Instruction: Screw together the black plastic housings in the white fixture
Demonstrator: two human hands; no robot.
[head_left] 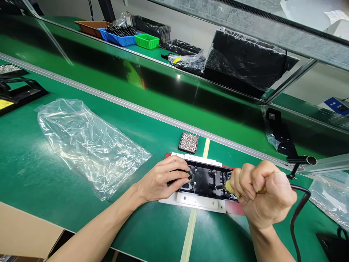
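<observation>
A black plastic housing [203, 181] lies in a white fixture [197, 201] on the green table. My left hand [165, 178] rests over the housing's left end, fingers bent and touching it; what its fingertips hold, if anything, is hidden. My right hand [263, 193] is wrapped round an electric screwdriver, mostly covered by the fist. Its yellowish nose [229, 187] points left at the housing's right part, and a black cable [296, 209] runs from behind the hand. Just behind the fixture sits a small square tray of screws [188, 142].
A clear plastic bag [89, 145] lies at left. Behind the metal rail [131, 105] are a blue bin [120, 37], a green bin [147, 41] and wrapped black parts [245, 62]. A metal-tube holder [302, 160] stands at right, near another bag [331, 196].
</observation>
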